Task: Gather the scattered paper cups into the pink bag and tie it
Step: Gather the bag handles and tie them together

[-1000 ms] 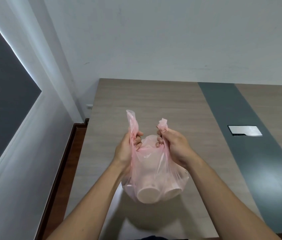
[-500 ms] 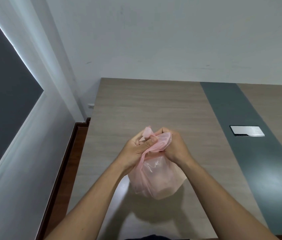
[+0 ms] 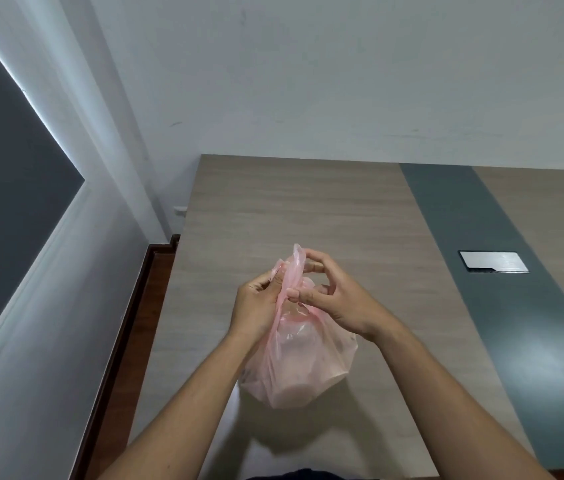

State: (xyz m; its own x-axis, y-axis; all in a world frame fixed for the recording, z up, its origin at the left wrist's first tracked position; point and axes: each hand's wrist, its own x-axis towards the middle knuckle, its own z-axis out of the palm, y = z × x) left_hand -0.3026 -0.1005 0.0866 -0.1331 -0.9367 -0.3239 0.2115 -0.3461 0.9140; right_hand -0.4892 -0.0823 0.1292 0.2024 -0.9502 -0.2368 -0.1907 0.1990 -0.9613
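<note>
Since before, we cross the handles; both hands pinch the thin, slippery, light pink bag at its neck.

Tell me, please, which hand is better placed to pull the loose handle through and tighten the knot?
Probably the right hand: its fingers pinch the upright handle strip of the pink bag, while the left hand grips the gathered neck, steadying it.

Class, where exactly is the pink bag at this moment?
In the head view, the pink bag sits low centre over the wooden table, its handles pinched between the left hand and right hand.
</note>
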